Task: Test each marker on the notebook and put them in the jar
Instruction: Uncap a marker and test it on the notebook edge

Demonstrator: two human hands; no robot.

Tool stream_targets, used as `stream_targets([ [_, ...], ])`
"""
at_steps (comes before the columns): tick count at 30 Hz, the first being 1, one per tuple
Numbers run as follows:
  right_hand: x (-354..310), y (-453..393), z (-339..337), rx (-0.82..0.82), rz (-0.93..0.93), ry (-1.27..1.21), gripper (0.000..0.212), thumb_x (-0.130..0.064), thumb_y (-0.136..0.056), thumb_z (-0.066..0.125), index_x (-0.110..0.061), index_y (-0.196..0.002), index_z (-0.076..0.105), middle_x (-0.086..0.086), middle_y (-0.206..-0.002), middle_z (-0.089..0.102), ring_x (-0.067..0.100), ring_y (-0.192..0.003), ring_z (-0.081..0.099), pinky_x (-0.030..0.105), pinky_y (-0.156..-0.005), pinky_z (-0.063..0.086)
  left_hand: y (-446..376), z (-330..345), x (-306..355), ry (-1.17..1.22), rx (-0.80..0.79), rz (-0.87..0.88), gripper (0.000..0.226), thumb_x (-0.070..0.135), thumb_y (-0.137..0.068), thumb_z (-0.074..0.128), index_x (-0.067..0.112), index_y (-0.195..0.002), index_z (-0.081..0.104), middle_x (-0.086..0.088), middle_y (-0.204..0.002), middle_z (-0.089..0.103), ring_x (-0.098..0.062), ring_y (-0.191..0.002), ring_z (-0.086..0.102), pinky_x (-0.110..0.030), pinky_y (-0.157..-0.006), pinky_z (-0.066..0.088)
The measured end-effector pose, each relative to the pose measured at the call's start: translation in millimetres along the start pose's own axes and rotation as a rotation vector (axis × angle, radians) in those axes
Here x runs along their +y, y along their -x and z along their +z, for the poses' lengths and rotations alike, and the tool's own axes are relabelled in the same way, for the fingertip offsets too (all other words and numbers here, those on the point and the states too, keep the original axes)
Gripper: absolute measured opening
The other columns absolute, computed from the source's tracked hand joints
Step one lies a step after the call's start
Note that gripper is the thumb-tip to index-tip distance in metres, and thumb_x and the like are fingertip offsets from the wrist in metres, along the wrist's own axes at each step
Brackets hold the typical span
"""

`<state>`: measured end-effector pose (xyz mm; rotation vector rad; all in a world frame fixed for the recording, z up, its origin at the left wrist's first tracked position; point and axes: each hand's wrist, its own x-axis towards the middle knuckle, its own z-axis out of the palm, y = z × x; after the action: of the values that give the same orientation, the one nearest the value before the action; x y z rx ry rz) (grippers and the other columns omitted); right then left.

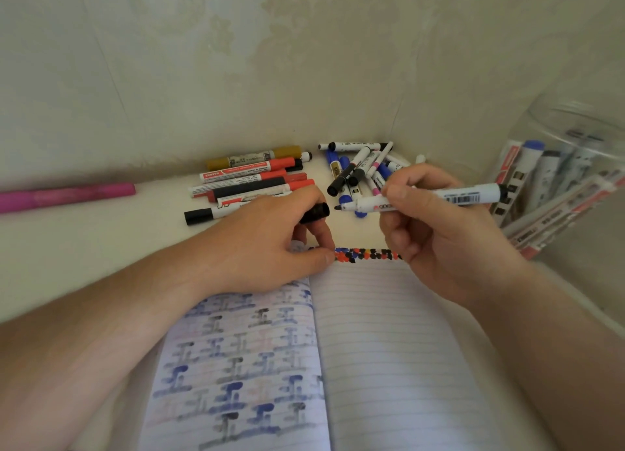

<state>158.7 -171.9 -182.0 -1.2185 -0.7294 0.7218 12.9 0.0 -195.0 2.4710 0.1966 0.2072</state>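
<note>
Right hand [436, 227] grips uncapped black marker [422, 201], tip left, above notebook [389, 349]. Left hand [270, 244] pinches its cap [315, 212], fingertips on page top. Jar [568, 180] right.

bare table [84, 247] left, marker piles [257, 183] behind notebook [389, 332], jar [568, 166] right

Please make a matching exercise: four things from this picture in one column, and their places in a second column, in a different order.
Things:
1. black cap
2. uncapped marker
3. pink marker
4. jar

Places:
A. far left, alone on the table
B. in the left hand
C. at the right edge, with markers inside
D. in the right hand

Pairs: 1-B, 2-D, 3-A, 4-C
</note>
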Motion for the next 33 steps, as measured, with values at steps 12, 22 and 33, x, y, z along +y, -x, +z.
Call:
stream_targets([
  [12, 6, -1, 2, -0.062, 0.065, -0.012, 0.035, -0.030, -0.085, 0.048, -0.012, -0.084, 0.079, 0.011, -0.070, 0.062, 0.020, -0.059, 0.055, 0.030, -0.055, 0.043, -1, 0, 0, -0.030, -0.019, -0.005, 0.028, 0.048, -0.090, 0.071, 0.044, -0.101, 0.046, 0.036, -0.108, 0.066, -0.001, -0.090, 0.061, -0.038, -0.080, 0.056],
  [22, 6, -2, 3, -0.084, 0.094, 0.018, 0.050, -0.028, -0.085, 0.041, -0.002, -0.110, 0.074, 0.019, -0.082, 0.069, 0.025, -0.061, 0.060, 0.028, -0.052, 0.049, -1, 4, -6, -0.005, 0.023, 0.028, 0.017, 0.052, -0.096, 0.056, 0.046, -0.109, 0.048, 0.019, -0.103, 0.070, -0.006, -0.087, 0.062, -0.043, -0.079, 0.054],
  [33, 5, -2, 0, 0.146, -0.136, 0.392, 0.014, -0.016, -0.103, 0.060, -0.021, -0.090, 0.060, 0.005, -0.062, 0.062, 0.018, -0.050, 0.048, 0.027, -0.045, 0.040, -5, -3, -15, 0.468, 0.291, 0.045, 0.035, 0.053, -0.105, 0.031, 0.024, -0.094, 0.045, 0.007, -0.072, 0.066, -0.016, -0.071, 0.056, -0.026, -0.074, 0.048],
])
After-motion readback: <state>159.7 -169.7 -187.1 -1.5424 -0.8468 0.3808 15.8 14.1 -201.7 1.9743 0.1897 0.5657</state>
